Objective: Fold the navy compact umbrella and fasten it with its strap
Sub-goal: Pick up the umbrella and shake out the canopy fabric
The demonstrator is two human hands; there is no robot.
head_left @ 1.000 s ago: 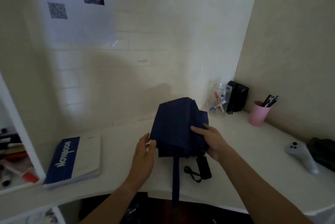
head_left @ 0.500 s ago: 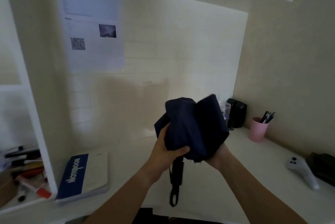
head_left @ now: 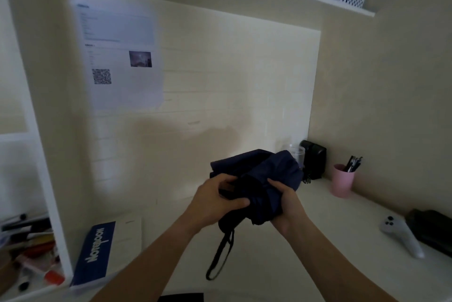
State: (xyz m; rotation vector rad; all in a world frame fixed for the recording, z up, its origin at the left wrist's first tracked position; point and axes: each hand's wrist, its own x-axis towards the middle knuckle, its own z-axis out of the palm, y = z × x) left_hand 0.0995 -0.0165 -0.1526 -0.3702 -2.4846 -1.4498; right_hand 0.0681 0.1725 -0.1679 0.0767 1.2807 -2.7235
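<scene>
Umbrella [head_left: 266,179] held in air above counter [head_left: 342,240], centre of scene, canopy bunched, not yet tight. Left hand [head_left: 215,200] curled round lower canopy; right hand [head_left: 285,201] grips its right side. Wrist loop [head_left: 220,256] hangs below handle end. Closure strap not identifiable. Step, as judged: gathering/rolling fabric. Next: twist pleats snug, locate strap, wrap & fasten.

White desk [head_left: 318,265] carries notebook [head_left: 107,250], pink cup [head_left: 342,184], grey controller [head_left: 401,235].
</scene>
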